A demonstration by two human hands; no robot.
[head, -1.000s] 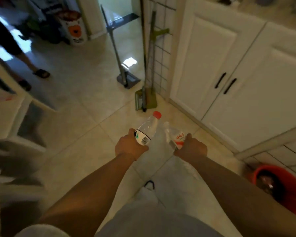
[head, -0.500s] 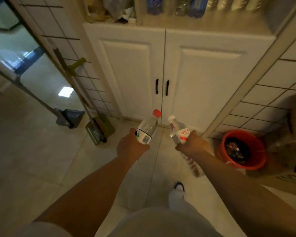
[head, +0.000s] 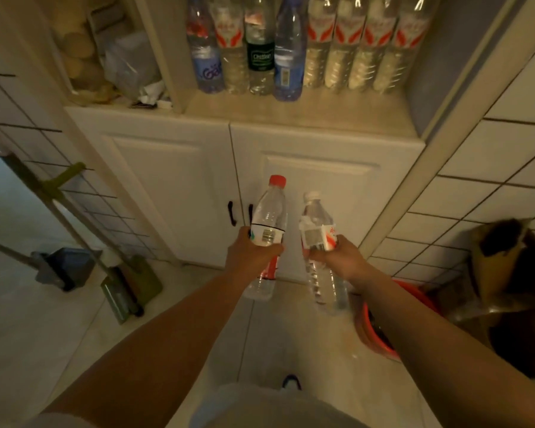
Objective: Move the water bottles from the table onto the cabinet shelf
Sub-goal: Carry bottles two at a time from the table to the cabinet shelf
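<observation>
Change: since half a second ago the view has tilted up and drawn closer to the cabinet, so the shelf bottles now show down to their bases; both carried bottles sit higher against the doors.
Left hand (head: 250, 253): fingers wrapped round the middle of the red-capped bottle (head: 267, 230), which is upright and leans slightly right.
Right hand (head: 337, 257): fingers curled round the white-capped bottle (head: 317, 223), which tilts with its cap toward the left.
Where the bottles are: both in the air in front of the cabinet doors (head: 173, 193), below the shelf (head: 291, 114), just beside each other and not touching.
Shelf row: eight bottles (head: 291, 47) stand at the back of the shelf.
Labels: red-capped bottle has a white and red label with a barcode; white-capped bottle has a white label with red characters, too small to read. One shelf bottle has a dark label with white lettering, blurred; one a blue label with looping script, unreadable; several carry red and white labels.
Around: black door handles (head: 231, 213), red bucket (head: 380, 335) at the right, mops (head: 127, 282) against the tiled wall at the left.
</observation>
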